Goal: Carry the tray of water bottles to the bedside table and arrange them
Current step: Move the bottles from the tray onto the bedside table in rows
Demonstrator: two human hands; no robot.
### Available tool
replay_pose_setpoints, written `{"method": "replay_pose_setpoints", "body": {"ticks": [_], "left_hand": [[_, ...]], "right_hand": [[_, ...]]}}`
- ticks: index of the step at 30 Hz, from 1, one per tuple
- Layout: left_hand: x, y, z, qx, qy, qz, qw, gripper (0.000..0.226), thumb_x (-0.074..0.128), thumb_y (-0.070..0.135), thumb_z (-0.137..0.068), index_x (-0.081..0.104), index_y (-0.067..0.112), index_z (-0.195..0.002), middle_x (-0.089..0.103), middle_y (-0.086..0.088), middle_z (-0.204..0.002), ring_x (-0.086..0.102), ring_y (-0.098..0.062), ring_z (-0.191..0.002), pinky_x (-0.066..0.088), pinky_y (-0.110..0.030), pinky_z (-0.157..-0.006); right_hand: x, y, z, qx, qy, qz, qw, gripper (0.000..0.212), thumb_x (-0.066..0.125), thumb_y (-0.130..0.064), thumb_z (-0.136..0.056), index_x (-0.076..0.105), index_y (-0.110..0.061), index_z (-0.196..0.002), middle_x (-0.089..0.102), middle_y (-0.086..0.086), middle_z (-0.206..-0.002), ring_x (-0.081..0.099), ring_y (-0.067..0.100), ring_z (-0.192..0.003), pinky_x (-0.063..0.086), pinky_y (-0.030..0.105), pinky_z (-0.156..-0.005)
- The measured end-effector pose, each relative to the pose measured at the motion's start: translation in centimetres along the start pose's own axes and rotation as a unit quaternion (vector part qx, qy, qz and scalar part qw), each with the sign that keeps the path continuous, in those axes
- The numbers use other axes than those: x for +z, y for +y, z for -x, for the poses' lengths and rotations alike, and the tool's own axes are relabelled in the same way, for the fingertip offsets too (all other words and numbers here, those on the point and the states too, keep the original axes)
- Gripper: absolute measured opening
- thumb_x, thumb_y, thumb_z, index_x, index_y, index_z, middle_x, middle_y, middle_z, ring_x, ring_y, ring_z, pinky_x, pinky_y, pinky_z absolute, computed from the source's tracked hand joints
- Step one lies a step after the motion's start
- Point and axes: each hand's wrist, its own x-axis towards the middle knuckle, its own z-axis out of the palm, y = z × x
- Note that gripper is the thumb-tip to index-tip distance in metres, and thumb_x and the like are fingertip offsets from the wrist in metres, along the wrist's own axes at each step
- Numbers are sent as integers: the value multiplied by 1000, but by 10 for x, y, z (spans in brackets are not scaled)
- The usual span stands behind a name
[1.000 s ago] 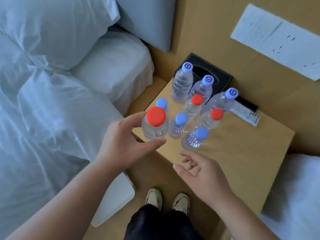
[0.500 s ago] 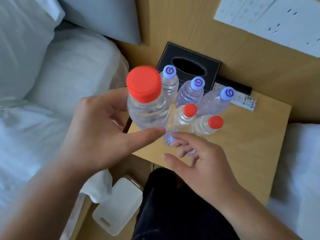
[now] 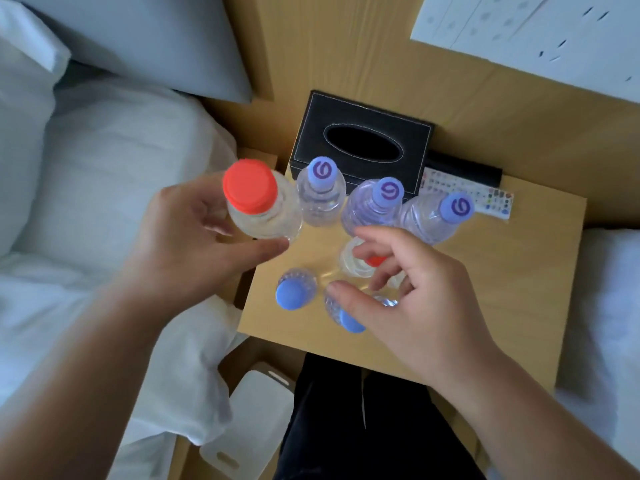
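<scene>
Looking down from the head camera, the left hand point(image 3: 194, 244) gripped a red-capped bottle point(image 3: 261, 202) between thumb and curled fingers, holding it clear above the left rear corner of the bedside table point(image 3: 512, 292). The right hand point(image 3: 412, 299) hovered with fingers loosely spread and half curled over the front bottles, closed on nothing; whether a fingertip touched one could not be told. Three bottles with purple swirl caps point(image 3: 389, 194) stood in a row just before the black tissue box point(image 3: 360, 147), and a white remote point(image 3: 485, 199) lay beside the box. Two blue-capped bottles point(image 3: 294, 294) stood near the table's front edge, one partly under the right thumb. Another red-capped bottle showed between the right fingers. A white tray point(image 3: 252, 420) lay on the floor beside the bed point(image 3: 86, 209).
</scene>
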Motion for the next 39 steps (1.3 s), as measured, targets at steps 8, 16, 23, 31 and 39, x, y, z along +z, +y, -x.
{"method": "replay_pose_setpoints", "body": {"ticks": [8, 16, 23, 31, 39], "left_hand": [[34, -58, 7, -75, -82, 21, 994, 52, 83, 42, -63, 61, 63, -105, 68, 38, -100, 67, 6, -92, 52, -9, -68], [72, -81, -10, -156, -153, 55, 974, 56, 87, 16, -66, 67, 35, -114, 71, 19, -106, 64, -9, -105, 58, -41, -84], [70, -80, -13, -217, -177, 55, 958, 61, 70, -6, -70, 56, 37, -111, 62, 19, -107, 58, -3, -104, 47, -15, -74], [70, -71, -3, -253, -166, 94, 949, 66, 52, -15, -76, 62, 26, -127, 64, 13, -123, 52, -6, -123, 41, -29, -99], [71, -73, -2, -268, -170, 123, 940, 66, 52, -15, -81, 62, 32, -126, 64, 16, -124, 50, -5, -126, 43, -38, -103]], "right_hand": [[8, -11, -11, -9, 0, 34, 999, 49, 80, -37, -73, 63, -30, -118, 64, -17, -97, 59, 15, -66, 45, 19, -60], [14, -15, -27, -10, -18, 153, 988, 49, 79, -41, -73, 63, -25, -116, 67, -11, -103, 50, 4, -71, 47, 26, -68], [41, -21, -11, -83, -83, 222, 968, 52, 62, -74, -63, 60, -28, -87, 62, -13, -82, 56, 11, -72, 42, 27, -53], [63, -7, -7, -129, -89, 313, 937, 30, 86, -27, -59, 67, -21, -80, 60, -10, -65, 52, 20, -66, 27, 24, -43], [60, 0, -4, -161, -112, 304, 932, 18, 79, -18, -60, 64, -18, -70, 44, -6, -49, 44, 21, -58, 20, 25, -45]]}}
